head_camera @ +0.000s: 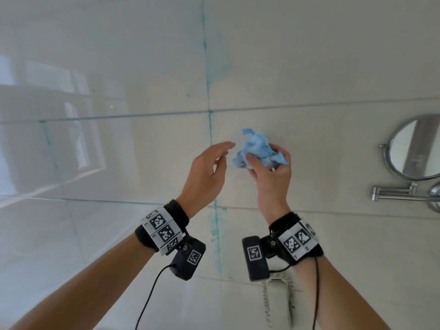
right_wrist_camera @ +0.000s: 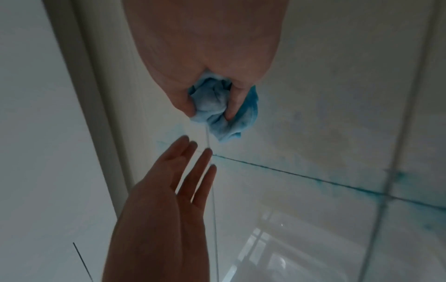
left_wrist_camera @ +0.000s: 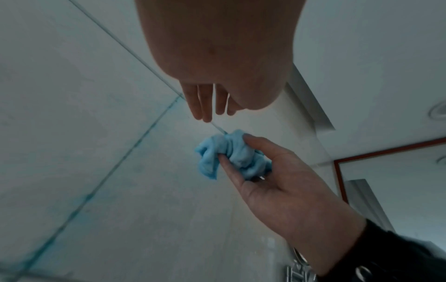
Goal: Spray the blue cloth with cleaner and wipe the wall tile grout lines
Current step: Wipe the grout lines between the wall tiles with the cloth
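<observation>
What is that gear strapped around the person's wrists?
Both forearms are bare, without sleeves. Each wrist carries a black fabric band wrapped with a white strip of black-and-white square code markers. A small black box camera, also tagged with a marker, hangs beneath each wrist, trailing a thin black cable.

No legible text, brand name, number or sign appeared in any of the three views. The only printed marks were black-and-white square coded patterns (machine-readable tags, not lettering) on the white bands of the left wristband (head_camera: 162,225) and the right wristband (head_camera: 297,240), and on the dark camera units (head_camera: 255,257) hanging beneath them. The pale wall tiles (head_camera: 309,67) and the round mirror (head_camera: 415,147) carried no writing.
</observation>
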`<action>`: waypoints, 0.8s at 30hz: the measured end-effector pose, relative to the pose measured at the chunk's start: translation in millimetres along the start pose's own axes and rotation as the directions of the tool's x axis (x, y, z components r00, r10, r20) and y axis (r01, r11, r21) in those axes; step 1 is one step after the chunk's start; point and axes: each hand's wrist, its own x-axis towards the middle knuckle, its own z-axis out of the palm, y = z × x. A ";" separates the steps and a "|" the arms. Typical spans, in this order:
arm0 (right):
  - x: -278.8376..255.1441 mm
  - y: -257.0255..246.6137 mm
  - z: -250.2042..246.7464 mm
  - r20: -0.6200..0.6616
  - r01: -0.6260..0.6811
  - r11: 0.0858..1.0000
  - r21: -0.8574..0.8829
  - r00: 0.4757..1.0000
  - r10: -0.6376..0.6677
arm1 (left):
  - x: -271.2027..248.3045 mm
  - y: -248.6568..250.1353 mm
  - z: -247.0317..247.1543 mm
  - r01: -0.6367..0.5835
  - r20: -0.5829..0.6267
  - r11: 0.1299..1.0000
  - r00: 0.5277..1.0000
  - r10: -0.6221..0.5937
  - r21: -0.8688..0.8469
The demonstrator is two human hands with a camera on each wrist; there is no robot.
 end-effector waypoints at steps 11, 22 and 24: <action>27.8 -44.7 137.5 -0.058 0.349 0.923 -0.163 0.930 -0.362 | 70.3 -82.3 -142.1 0.007 0.027 0.939 0.999 -0.017 0.343; 146.3 -123.4 192.5 0.144 0.554 0.599 -0.578 0.792 -0.593 | 159.4 -104.1 -176.1 0.118 -0.039 0.791 0.992 -0.119 0.600; 163.8 -129.2 200.3 0.204 0.571 0.512 -0.642 0.770 -0.604 | 176.8 -103.3 -179.5 0.143 -0.060 0.792 0.989 -0.134 0.594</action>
